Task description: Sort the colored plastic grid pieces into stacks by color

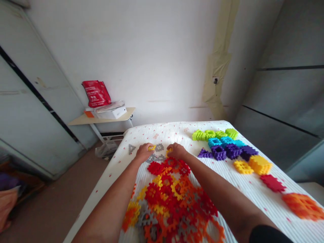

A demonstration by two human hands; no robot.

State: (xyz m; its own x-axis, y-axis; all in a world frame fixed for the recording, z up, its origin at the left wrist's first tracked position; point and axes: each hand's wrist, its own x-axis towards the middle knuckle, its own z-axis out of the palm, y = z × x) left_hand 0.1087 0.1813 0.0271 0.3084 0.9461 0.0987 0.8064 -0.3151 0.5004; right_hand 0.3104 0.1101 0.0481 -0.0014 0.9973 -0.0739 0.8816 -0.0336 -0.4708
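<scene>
My left hand [144,152] is closed on a yellow interlocking plastic tile [152,147] at the far side of the loose pile. To its right, my right hand [176,150] pinches another yellow piece [168,153], mostly hidden by the fingers. Grey tiles [159,147] lie between the two hands, and a grey triangular piece [132,149] rests left of my left hand. Below my wrists spreads a mixed heap of red tiles [153,192], orange tiles [162,229], yellow and grey ones.
Sorted stacks line the right side: green [210,134], light blue [225,141], purple [219,152], yellow [260,164], a red tile [272,183] and orange [302,206]. They sit on a white dotted cover [101,199]. A side table [131,113] with a red bag [96,93] stands back left.
</scene>
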